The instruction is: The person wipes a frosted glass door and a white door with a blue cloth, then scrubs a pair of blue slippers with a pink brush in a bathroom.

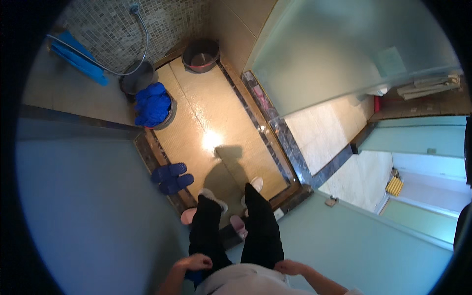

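Observation:
My left hand [200, 261], its fingers curled, hangs beside the left thigh of my black trousers [209, 232]. Something blue [194, 276] shows just below it; whether the hand holds this is unclear. By my right hip is my right hand [288, 267], near the hem of my light top [250, 282], its fingertips partly hidden. My feet, in whitish shoes [257, 183], stand on the wet beige shower floor [236, 125]. Farther off, bunched blue fabric [152, 105] fills a bucket [172, 115]. Two more dark buckets [138, 78] stand by the walls, one in the far corner [201, 55].
Dark blue slippers [172, 178] lie at the left kerb, pink slippers [239, 225] near my feet. A shower hose [146, 38] hangs on the mosaic wall beside a blue cloth [77, 59]. Frosted glass panels [332, 55] and a raised stone kerb [291, 143] edge the right side.

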A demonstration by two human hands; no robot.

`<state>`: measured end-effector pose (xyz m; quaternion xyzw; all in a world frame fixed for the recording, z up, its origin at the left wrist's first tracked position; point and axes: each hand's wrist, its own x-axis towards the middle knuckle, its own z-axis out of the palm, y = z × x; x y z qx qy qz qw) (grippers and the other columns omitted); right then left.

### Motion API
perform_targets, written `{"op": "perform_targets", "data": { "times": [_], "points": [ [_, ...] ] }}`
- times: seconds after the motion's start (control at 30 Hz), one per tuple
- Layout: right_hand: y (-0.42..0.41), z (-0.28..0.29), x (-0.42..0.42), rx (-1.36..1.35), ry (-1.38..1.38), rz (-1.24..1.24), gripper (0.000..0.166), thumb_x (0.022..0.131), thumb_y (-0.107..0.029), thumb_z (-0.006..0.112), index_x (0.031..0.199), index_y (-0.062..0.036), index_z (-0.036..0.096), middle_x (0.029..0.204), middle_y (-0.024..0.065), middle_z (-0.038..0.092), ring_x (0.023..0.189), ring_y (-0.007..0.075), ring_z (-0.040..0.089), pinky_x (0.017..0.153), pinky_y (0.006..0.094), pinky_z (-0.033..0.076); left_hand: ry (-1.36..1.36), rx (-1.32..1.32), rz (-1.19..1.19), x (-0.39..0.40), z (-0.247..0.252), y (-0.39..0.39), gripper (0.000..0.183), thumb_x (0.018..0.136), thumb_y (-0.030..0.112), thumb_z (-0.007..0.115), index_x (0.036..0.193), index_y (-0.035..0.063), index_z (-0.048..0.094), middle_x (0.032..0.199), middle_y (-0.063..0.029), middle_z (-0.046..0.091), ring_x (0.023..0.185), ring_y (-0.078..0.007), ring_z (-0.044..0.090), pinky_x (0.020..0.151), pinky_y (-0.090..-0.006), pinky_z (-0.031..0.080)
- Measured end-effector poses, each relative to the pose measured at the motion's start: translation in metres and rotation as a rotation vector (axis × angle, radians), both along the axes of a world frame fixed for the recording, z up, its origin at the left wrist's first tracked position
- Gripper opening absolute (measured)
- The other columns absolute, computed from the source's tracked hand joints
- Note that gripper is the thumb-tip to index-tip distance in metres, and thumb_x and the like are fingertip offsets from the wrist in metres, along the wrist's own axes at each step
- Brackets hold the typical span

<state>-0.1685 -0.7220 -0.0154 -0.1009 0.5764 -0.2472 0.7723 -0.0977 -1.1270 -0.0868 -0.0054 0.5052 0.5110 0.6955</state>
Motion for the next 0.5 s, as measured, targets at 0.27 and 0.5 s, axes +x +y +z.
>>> {"op": "perform_targets", "data": {
  "times": [0.27,0.5],
  "points": [
    [-0.005,-0.233,-0.146,-0.012,-0.202,-0.358,0.015,0.086,-0.008,0.052,0.097,-0.0028,0.059,0.084,0.0058,0.062,0.074,0.015,0.059,0.068,0.0274,0.049,0.5,0.151,0.198,-0.14,-0.174,0.037,0.028,0.084,0.028,0.057,0.105,0.0089,0.058,0.085,-0.0108,0.064,0.079,-0.0244,0.062,0.068,-0.0348,0.047],
    [-0.049,-0.506,-0.438,-0.139,1.398,-0.642,0.017,0.087,-0.014,0.052,0.084,0.0004,0.061,0.076,0.0042,0.059,0.072,0.0124,0.055,0.066,0.0276,0.045,1.002,-0.091,-0.172,-0.265,-0.297,0.062,0.03,0.088,0.017,0.051,0.112,-0.0011,0.05,0.068,-0.0129,0.057,0.059,-0.0275,0.058,0.049,-0.0393,0.045]
  ]
}}
